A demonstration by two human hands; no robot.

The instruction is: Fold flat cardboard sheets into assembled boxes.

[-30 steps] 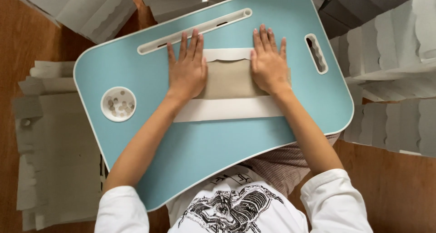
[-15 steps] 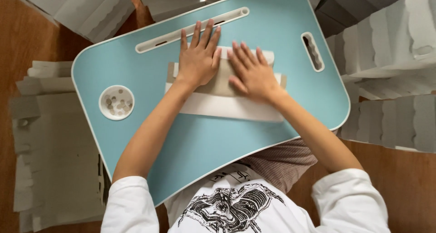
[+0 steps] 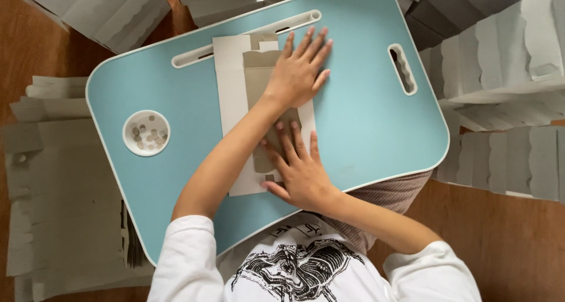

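A flat cardboard piece (image 3: 232,84), pale grey with a brown folded strip along its middle, lies on the light blue lap desk (image 3: 365,113) with its long side pointing away from me. My left hand (image 3: 300,66) rests palm down, fingers spread, on its far end near the desk's long slot (image 3: 194,55). At the near end, my right hand (image 3: 297,169) lies flat on the brown strip. Neither hand curls around the piece. My forearms hide part of it.
A round white recess (image 3: 146,132) at the desk's left holds several small pieces. A handle hole (image 3: 403,69) is at the desk's right. Stacks of grey cardboard stand at the left (image 3: 53,178), right (image 3: 506,72) and top (image 3: 106,7) on a wooden floor.
The cardboard piece has turned about a quarter turn, from crosswise to lengthwise. My left hand went to its far end and my right hand came to its near end.
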